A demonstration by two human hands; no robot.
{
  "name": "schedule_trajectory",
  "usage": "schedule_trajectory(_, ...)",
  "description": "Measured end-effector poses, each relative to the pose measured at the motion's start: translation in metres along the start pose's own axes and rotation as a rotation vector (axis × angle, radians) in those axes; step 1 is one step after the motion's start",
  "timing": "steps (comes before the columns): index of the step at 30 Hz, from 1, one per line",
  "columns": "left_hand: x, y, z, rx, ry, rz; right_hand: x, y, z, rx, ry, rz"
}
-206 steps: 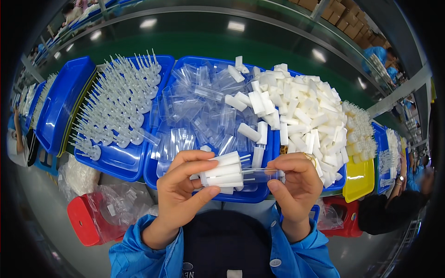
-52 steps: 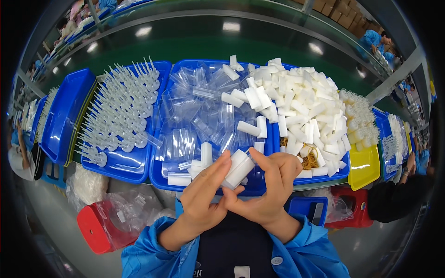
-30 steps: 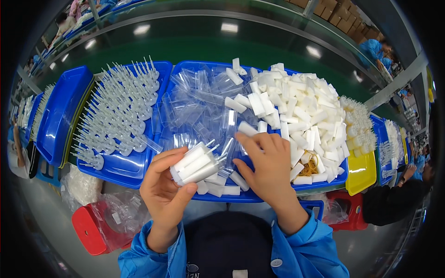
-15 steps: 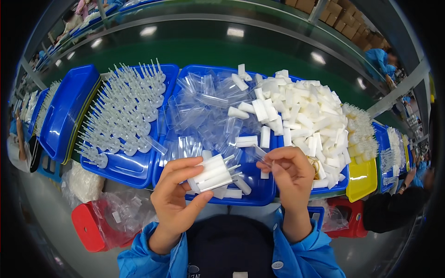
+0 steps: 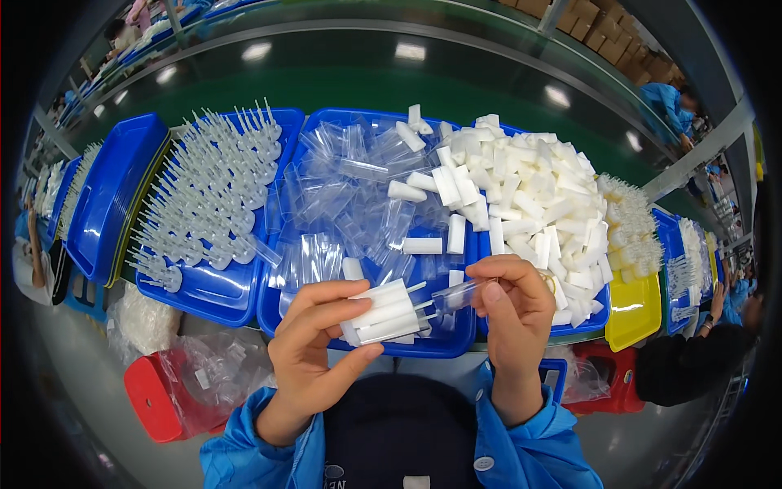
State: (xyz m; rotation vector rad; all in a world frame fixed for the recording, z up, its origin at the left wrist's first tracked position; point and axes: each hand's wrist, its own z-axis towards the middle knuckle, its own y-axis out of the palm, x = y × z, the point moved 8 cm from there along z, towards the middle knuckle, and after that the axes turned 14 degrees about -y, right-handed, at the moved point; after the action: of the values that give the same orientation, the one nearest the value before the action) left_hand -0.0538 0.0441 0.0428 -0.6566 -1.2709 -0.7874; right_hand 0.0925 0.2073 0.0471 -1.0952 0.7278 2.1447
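My left hand (image 5: 309,342) is closed round a small bundle of white foam pieces (image 5: 384,314), with thin pale rods sticking out to the right. My right hand (image 5: 515,314) pinches one end of a clear plastic tube (image 5: 458,295) between thumb and fingers. The tube's other end is at the rod tips; whether a rod has entered it I cannot tell. Below both hands lies a blue tray (image 5: 444,344) holding loose clear tubes (image 5: 330,208) and a few white foam pieces (image 5: 405,191).
At right, white foam pieces (image 5: 542,196) are heaped in another tray, beside a yellow tray (image 5: 635,314). On the left, a blue tray (image 5: 204,297) bears thin-stemmed plastic parts (image 5: 208,191) near stacked trays (image 5: 114,196). Red stools (image 5: 152,399) stand below; a green conveyor (image 5: 326,73) runs behind.
My right hand has turned the clear tube toward the left hand, bringing its end to the rod tips. The bundle in my left hand has shifted slightly and tilted less.
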Motion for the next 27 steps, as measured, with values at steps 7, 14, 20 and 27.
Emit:
schedule_trajectory(7, 0.000, 0.005, 0.002, -0.021, -0.003, -0.053, -0.005, 0.005, -0.003, -0.076, -0.024, -0.040)
schedule_trajectory(14, 0.001, 0.006, 0.004, -0.029, -0.006, -0.047, -0.011, 0.008, -0.005, -0.089, -0.040, -0.080)
schedule_trajectory(20, -0.002, 0.007, 0.003, -0.008, -0.007, -0.037, -0.019, 0.012, -0.005, -0.104, -0.177, -0.263)
schedule_trajectory(27, 0.011, 0.010, 0.004, 0.011, 0.100, 0.209, -0.015, 0.010, -0.008, -0.038, -0.154, -0.164)
